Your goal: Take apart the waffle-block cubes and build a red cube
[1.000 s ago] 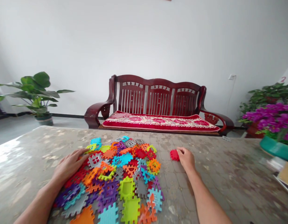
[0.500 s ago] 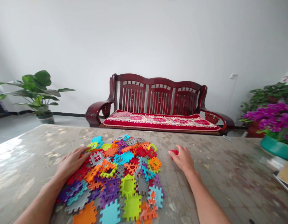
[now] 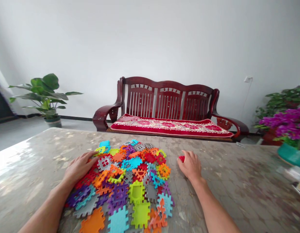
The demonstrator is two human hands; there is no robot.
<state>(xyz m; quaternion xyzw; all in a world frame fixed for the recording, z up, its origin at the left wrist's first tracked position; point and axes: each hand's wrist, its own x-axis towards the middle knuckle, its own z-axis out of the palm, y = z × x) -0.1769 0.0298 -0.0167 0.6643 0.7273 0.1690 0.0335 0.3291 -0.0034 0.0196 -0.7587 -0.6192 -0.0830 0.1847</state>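
A heap of colourful plastic interlocking puzzle pieces (image 3: 136, 191) with notched edges lies on the table in front of me. At the heap's left edge, my left hand (image 3: 82, 165) rests with fingers stretched out over red pieces (image 3: 88, 178), close to a lime-green piece (image 3: 100, 150). To the right of the heap and apart from it, my right hand (image 3: 190, 164) is on the tabletop. Its thumb and fingers close around a red notched piece (image 3: 181, 158), mostly hidden beneath the hand.
The patterned table (image 3: 227, 184) extends to both sides. Past its far edge stands a dark red wooden bench (image 3: 168, 97) with a floral cover. A potted plant (image 3: 49, 94) is at left; purple flowers in a teal pot (image 3: 291, 154) stand at right.
My right fingers have drawn in over the red piece, so less of it shows. The view has turned slightly to the left. My left hand stays at the heap.
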